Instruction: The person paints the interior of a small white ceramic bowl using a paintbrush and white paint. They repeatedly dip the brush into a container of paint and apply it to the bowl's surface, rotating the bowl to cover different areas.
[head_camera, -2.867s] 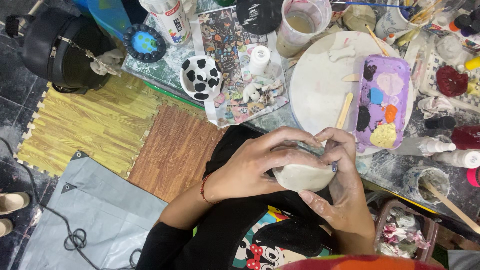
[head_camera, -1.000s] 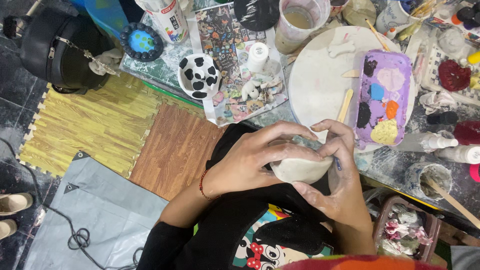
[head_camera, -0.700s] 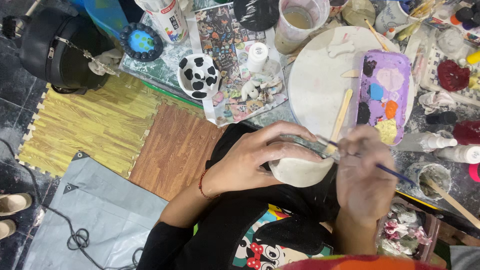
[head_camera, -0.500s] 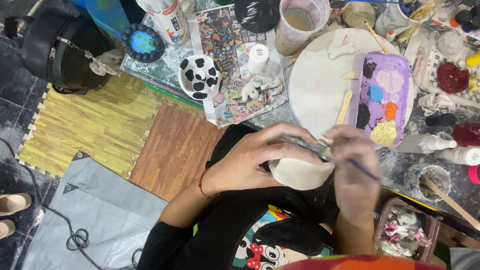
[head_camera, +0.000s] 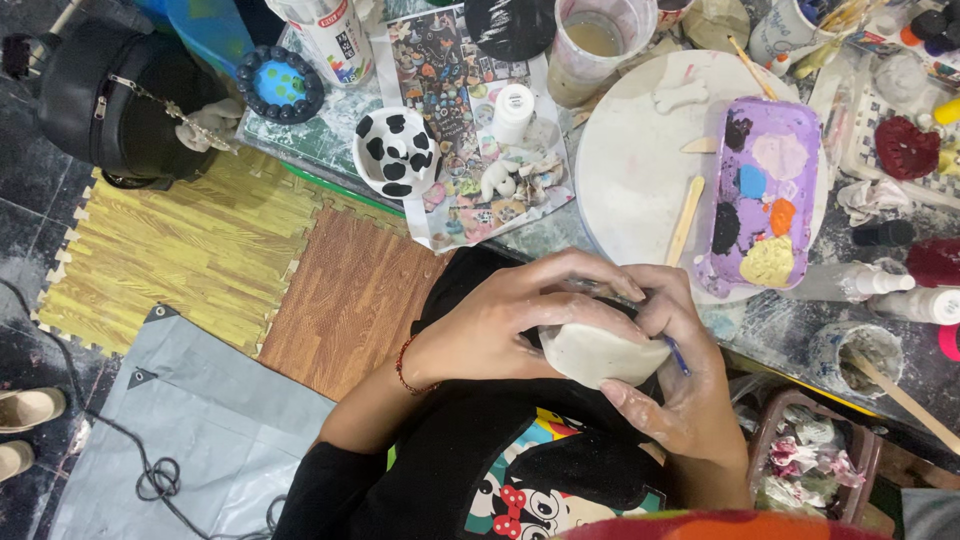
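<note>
We hold the white clay bowl (head_camera: 603, 352) in our lap at 6 o'clock from the surface (head_camera: 640, 180), left hand (head_camera: 510, 325) wrapped over it, right hand (head_camera: 680, 385) cupping below with a thin brush (head_camera: 676, 355).

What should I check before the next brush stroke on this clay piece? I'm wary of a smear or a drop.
1. Left hand grips the white clay piece: ok.
2. Right hand supports it from below: ok.
3. Blue-handled brush held in the right hand: ok.
4. Brush tip loaded with paint: cannot tell, hidden.
5. Purple palette close by, holding paint: ok.
6. Rinse cup upright: ok.
</note>
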